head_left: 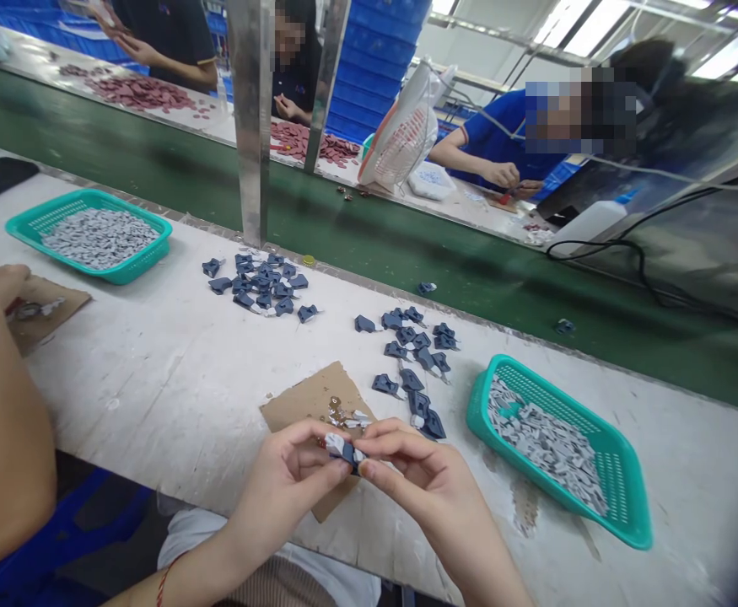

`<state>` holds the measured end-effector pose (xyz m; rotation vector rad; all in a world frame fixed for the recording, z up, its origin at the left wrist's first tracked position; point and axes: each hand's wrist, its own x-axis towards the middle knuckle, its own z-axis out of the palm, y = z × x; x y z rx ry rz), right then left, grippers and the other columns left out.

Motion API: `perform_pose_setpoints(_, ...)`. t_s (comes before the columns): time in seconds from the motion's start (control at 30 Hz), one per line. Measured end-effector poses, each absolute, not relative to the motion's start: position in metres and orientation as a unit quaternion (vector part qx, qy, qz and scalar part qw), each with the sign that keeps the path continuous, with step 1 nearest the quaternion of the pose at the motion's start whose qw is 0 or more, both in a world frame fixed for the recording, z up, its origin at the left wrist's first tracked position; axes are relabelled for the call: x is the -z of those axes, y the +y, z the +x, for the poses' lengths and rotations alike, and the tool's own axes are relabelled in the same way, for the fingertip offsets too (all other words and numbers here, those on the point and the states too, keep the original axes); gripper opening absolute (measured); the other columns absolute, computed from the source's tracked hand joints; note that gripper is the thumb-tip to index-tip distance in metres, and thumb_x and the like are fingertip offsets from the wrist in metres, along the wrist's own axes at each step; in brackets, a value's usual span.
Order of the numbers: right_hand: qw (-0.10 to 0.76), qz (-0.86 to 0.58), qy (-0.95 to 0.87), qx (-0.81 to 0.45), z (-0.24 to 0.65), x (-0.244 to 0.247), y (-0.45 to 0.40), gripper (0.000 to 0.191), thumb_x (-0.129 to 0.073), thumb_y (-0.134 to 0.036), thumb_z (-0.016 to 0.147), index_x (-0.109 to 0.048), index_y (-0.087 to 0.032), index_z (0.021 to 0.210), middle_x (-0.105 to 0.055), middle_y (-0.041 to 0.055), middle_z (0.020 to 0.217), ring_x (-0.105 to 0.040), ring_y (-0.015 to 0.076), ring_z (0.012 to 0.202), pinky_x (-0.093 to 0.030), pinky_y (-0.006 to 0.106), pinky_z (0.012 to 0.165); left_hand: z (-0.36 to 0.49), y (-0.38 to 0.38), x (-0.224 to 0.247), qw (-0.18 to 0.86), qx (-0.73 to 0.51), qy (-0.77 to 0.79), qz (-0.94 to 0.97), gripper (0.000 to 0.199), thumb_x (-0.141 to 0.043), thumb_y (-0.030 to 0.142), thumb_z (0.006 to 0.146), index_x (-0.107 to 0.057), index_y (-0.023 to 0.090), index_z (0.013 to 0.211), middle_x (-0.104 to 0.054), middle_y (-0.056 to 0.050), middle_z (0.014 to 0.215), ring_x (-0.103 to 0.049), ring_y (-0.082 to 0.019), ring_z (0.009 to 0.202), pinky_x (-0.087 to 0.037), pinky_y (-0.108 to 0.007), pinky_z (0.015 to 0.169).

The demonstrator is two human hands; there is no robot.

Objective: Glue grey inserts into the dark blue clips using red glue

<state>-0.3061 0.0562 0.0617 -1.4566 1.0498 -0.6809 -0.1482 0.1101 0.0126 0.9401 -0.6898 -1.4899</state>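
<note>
Between my two hands is a small dark blue plastic part with white pieces (336,447), held over a brown cardboard sheet (302,409). My left hand (293,472) pinches its left side with thumb and fingers. On the right side, my right hand (412,472) grips the same part, its fingertips close to the left ones. A wet-looking smear and a few small white pieces (359,417) lie on the cardboard just behind my fingers. Beyond my right hand, several dark blue plastic parts (412,379) are scattered, some with white pieces attached.
A green basket (638,514) of small grey pieces stands at right; another green basket (166,244) is at left. More blue parts (264,282) lie mid-table. A co-worker's arm (2,421) reaches in at left. A metal post (251,126) rises at the belt's edge.
</note>
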Motion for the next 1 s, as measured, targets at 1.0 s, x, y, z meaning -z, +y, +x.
perform_pose_setpoints(1.0, 0.720, -0.493, 0.374, 0.314, -0.305, -0.057, 0.068, 0.038, -0.077, -0.054, 0.071, -0.069, -0.029, 0.099, -0.066, 0.0030, 0.099, -0.060, 0.0171, 0.096, -0.050, 0.024, 0.081, -0.153, 0.113, -0.020, 0.626, 0.551, -0.386, 0.395, 0.014, -0.080, 0.020, 0.072, -0.079, 0.029, 0.083, -0.074, -0.004, 0.086, -0.069, -0.022, 0.089, -0.058, -0.030, 0.079)
